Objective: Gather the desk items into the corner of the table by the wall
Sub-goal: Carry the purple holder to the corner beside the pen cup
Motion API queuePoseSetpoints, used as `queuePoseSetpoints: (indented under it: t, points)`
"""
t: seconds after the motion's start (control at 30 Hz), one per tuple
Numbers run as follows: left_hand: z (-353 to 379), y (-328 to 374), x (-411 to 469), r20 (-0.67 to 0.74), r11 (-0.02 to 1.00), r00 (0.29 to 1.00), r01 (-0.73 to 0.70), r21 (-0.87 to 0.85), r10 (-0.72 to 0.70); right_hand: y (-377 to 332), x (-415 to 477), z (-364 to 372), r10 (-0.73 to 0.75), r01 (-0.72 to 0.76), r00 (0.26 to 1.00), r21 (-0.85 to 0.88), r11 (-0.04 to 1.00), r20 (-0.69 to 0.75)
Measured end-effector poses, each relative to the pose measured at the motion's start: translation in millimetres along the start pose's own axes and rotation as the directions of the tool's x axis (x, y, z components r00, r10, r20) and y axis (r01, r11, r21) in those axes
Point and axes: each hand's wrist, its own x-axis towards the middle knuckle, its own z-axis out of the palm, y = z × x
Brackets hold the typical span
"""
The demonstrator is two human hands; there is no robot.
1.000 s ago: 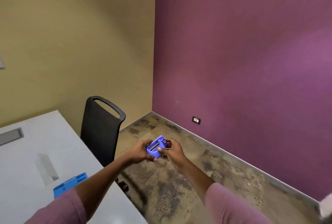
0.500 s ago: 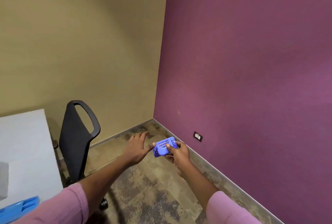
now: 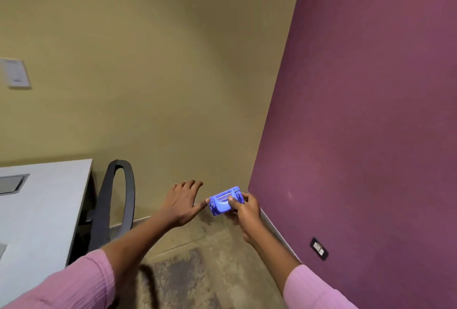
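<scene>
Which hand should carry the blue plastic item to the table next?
Right, probably: the right hand grips the blue plastic item; the left hand is open, only its thumb touching it, though the table lies leftward.

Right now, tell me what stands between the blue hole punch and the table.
The black office chair stands at the edge of the white table, between it and the blue hole punch in the right hand. The open left hand lies beside the punch on that side too.
</scene>
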Motion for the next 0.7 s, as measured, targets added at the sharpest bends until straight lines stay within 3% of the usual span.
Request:
queuePoseSetpoints:
  t: [0.4, 0.5, 0.7]
  points:
    - [9, -113, 133, -0.050, 0.945, 0.956, 0.293, 0.145, -0.289, -19, 197, 125, 0.091, -0.087, 0.958, -0.028, 0.996, 0.271]
    - [11, -152, 163, -0.102, 0.892, 0.912, 0.410, 0.191, -0.397, -22, 253, 165, 0.096, -0.080, 0.922, -0.058, 0.995, 0.374]
    - [13, -215, 207, -0.184, 0.710, 0.747, 0.664, 0.232, -0.639, -34, 345, 243, 0.155, -0.088, 0.804, -0.144, 0.986, 0.574]
